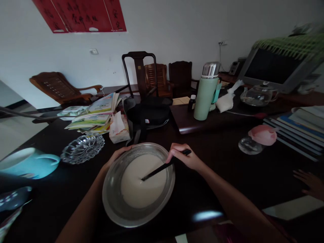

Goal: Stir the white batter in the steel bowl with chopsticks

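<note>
A wide metal bowl (111, 206) sits on the dark table in front of me, holding a pale, creamy liquid batter (136, 194). My left hand (116, 156) is curled against the bowl's far left rim, its fingers partly hidden behind the side. In my right hand (184, 156), above the bowl's right rim, black chopsticks (158, 169) are gripped. They slant down to the left, with their tips dipping into the batter near the middle; whether there is one or a pair is hard to tell.
At left are a blue mug (30, 163), a glass dish (83, 148) and a tissue pack (119, 130). A green thermos (206, 96) stands behind on a dark laptop-like slab (184, 123). A pink-lidded jar (253, 143) and another person's hand (310, 182) are at right.
</note>
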The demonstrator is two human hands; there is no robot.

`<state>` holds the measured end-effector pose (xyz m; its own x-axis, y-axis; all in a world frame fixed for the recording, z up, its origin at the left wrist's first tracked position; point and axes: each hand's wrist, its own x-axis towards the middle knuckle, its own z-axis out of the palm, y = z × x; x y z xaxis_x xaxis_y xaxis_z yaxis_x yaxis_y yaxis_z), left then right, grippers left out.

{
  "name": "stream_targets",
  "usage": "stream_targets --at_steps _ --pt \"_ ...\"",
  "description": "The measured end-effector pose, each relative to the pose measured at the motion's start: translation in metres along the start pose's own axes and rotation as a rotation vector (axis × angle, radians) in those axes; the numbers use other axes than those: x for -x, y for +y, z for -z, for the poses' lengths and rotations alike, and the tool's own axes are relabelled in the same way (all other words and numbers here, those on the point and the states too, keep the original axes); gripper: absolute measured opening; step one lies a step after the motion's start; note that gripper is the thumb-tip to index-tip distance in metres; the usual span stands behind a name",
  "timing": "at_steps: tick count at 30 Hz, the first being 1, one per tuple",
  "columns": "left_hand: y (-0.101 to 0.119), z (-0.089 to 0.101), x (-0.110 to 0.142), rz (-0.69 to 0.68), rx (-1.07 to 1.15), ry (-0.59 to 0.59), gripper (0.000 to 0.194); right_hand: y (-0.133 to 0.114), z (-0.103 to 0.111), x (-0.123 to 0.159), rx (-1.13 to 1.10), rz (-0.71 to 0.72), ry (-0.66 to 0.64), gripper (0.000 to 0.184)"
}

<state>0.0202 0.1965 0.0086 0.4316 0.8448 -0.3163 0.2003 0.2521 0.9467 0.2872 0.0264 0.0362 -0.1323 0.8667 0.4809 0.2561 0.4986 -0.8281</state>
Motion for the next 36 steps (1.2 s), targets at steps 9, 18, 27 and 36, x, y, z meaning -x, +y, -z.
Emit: stream_targets --at_steps 9,18,27,36 --pt "0.013 -0.012 0.008 0.160 0.174 -0.236 0.036 0.003 0.005 0.000 0.093 -0.033 0.038 0.040" --pt "-0.001 -0.002 -0.001 0.166 0.273 -0.293 0.040 0.005 -0.001 0.001 0.047 -0.050 -0.078 0.038" --pt "-0.001 -0.004 0.002 0.129 0.302 -0.347 0.041 0.005 0.007 0.004 -0.016 -0.084 0.103 0.045" --pt "-0.004 -0.003 0.001 0.128 0.314 -0.366 0.044 0.007 0.006 0.003 0.095 -0.063 0.089 0.034"
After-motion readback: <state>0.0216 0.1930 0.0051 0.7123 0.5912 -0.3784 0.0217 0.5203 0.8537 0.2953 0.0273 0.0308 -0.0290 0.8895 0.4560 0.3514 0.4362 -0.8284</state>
